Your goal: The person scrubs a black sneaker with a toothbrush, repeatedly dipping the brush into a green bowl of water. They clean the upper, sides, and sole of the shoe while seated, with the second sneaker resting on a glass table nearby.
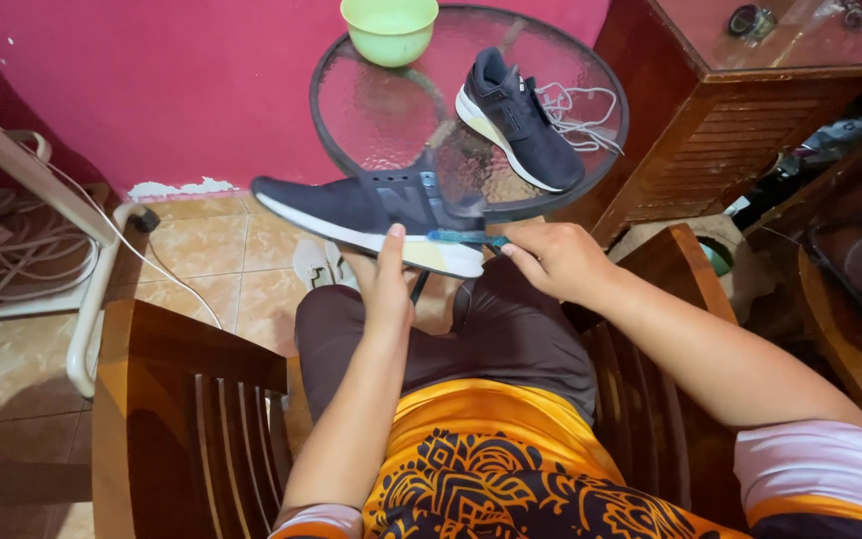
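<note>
My left hand [387, 284] grips a dark navy sneaker [366, 208] from below, thumb up against its white sole, holding it sideways over my lap with the toe pointing left. My right hand [549, 258] pinches the handle of a teal toothbrush [461, 238], whose head lies against the sneaker's heel near the yellow patch of the sole. A second navy sneaker [516, 118] lies on the round glass table [371, 110], with loose white laces [579, 115] beside it.
A light green bowl [389, 28] stands at the table's far edge. I sit in a wooden chair [192, 399]. A dark wooden cabinet [720, 110] with a glass top stands at right. Pink wall behind, tiled floor, coiled cable [2, 245] at left.
</note>
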